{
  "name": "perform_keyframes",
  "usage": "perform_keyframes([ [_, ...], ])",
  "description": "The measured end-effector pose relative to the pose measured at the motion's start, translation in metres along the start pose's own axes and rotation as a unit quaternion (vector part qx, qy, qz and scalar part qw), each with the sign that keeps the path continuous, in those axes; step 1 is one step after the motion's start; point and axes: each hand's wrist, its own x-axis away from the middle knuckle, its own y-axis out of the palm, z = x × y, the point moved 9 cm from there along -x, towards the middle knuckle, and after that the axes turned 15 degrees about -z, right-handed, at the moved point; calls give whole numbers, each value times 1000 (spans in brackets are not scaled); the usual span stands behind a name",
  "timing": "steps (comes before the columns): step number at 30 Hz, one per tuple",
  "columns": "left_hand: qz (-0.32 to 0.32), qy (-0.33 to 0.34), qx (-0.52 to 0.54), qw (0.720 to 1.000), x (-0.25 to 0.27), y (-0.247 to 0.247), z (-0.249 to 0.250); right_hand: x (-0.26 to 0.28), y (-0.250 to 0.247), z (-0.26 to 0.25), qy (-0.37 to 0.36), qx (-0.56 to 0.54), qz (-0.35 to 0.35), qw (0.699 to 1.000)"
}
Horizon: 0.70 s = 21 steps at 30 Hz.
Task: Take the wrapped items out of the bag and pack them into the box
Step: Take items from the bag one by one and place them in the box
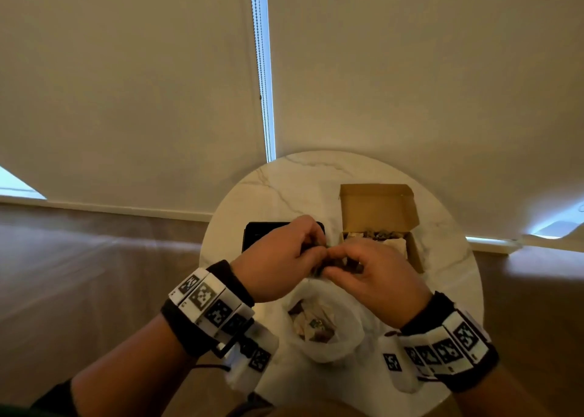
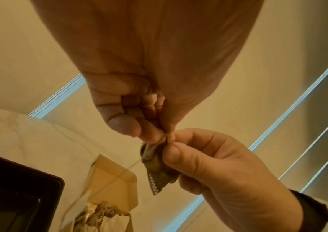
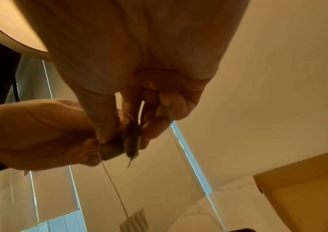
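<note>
**Mid-task: one small item between both hands, more still in the bag**

From where I sit, the job looks partly done. The cardboard box (image 1: 380, 224) stands open on the far right of the round marble tabletop (image 1: 284, 182), and I can see crumpled paper and some brownish filling already inside it, so I judge that something has been packed. The translucent bag (image 1: 325, 325) lies on the tabletop nearest me, mouth open, with several paper-wrapped items (image 1: 311, 323) still showing inside. So there is a fair amount left to move.

Both hands are raised together above the tabletop, between the bag and the box. My left hand (image 1: 281, 258) has its fingers curled in, pinching the upper end of a small dark wrapped item (image 2: 157, 166) between thumb and fingertips. My right hand (image 1: 369, 274) pinches the same item from the other side, thumb against forefinger, the remaining fingers loosely curled beneath it. A thin string (image 3: 115, 190) hangs down from the item with a small tag (image 3: 133, 221) at its end. Whether the wrapping is being straightened or pulled apart, I cannot tell.

A dark tray (image 1: 252, 233) sits on the tabletop behind my left hand, left of the box.
</note>
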Motion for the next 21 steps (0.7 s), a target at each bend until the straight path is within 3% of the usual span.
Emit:
perform_keyframes([
  [7,15,22,108,994,1,-12,3,3,-7,8,8,-164,82,983],
  [11,-1,1,94,996,1,-7,-6,2,-13,17,17,-213,122,969],
  [17,10,2,42,999,3,2,-17,2,-24,25,35,-247,168,954],
  [21,32,20,89,995,8,3,-21,1,-28,36,61,-240,183,951],
])
